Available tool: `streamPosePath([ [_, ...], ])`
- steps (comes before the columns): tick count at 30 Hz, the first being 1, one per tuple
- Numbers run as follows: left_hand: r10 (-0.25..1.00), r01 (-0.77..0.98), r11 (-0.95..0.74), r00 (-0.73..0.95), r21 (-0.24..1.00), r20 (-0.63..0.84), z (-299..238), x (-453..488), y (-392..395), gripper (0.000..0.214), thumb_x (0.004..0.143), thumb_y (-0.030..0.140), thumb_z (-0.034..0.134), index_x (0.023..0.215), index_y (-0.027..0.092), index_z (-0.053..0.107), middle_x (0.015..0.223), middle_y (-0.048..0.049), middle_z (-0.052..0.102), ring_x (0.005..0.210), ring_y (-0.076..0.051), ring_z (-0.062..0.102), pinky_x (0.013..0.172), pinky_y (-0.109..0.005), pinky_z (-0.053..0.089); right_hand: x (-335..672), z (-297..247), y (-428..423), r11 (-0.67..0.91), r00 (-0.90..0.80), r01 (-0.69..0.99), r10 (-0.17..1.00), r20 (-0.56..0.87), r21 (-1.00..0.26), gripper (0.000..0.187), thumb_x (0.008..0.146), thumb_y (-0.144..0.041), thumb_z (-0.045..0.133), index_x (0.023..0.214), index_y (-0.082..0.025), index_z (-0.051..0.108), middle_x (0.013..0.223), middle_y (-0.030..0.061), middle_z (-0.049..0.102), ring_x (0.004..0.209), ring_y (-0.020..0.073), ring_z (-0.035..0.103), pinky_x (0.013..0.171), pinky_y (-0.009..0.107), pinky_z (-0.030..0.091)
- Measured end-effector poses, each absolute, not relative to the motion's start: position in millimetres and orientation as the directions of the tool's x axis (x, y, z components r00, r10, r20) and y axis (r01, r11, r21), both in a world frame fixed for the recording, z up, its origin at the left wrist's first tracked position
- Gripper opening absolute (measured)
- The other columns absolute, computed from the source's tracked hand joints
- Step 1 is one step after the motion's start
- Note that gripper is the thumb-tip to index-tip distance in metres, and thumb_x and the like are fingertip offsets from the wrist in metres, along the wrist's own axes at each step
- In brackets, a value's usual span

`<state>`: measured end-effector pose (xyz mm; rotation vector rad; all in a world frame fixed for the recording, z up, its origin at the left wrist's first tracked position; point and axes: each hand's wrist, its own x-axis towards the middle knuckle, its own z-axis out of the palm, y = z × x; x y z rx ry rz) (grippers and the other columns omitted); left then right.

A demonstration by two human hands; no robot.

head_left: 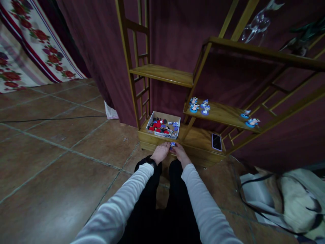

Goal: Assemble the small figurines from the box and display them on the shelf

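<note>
Between my two hands, in front of the low wooden shelf's edge, is a small purple and white figurine (173, 145). My left hand (161, 151) closes on its left side with the fingers together. On the other side my right hand (179, 151) pinches it. Just beyond my hands stands an open white box (164, 135) on the bottom shelf, with red and black figurines (157, 126) and several purple ones (173, 125) lying in it. Fine details of the held figurine are too small to tell.
Several figurines (199, 106) stand at the left of the middle shelf (220, 114), and blue-based ones (251, 122) at its right. A phone (216, 142) lies on the bottom shelf. Bags (286, 200) rest on the floor at right. A glass ornament (257, 25) stands higher up.
</note>
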<state>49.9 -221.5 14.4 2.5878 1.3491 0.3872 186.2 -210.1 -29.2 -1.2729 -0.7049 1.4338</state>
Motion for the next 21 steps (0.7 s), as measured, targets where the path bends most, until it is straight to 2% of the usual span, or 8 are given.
streamPosePath([
  [12,0.82,0.772,-0.57,0.553,0.281,0.147,10.7,50.3,-223.6,0.038,0.084,0.014,0.041,0.122,0.012,0.045,0.108,-0.0159,0.055,0.1,-0.023,0.053,0.084,-0.032,0.04,187.2,-28.4,-214.0,-0.237,0.119,-0.327,0.95,-0.289,-0.915,0.036,0.057,-0.015,0.06,0.092,-0.023,0.063,0.08,-0.0017,0.067,0.073,0.0154,0.061,0.073,0.032,0.051],
  [21,0.809,0.761,-0.587,0.562,0.276,0.171,9.5,49.2,-222.4,0.037,0.083,0.013,0.041,0.12,0.012,0.046,0.108,-0.0163,0.056,0.1,-0.024,0.054,0.085,-0.033,0.04,187.8,-25.4,-214.7,-0.249,0.105,-0.327,0.949,-0.297,-0.912,0.031,0.056,-0.015,0.06,0.087,-0.023,0.061,0.079,-0.0026,0.066,0.072,0.0138,0.06,0.073,0.03,0.05],
])
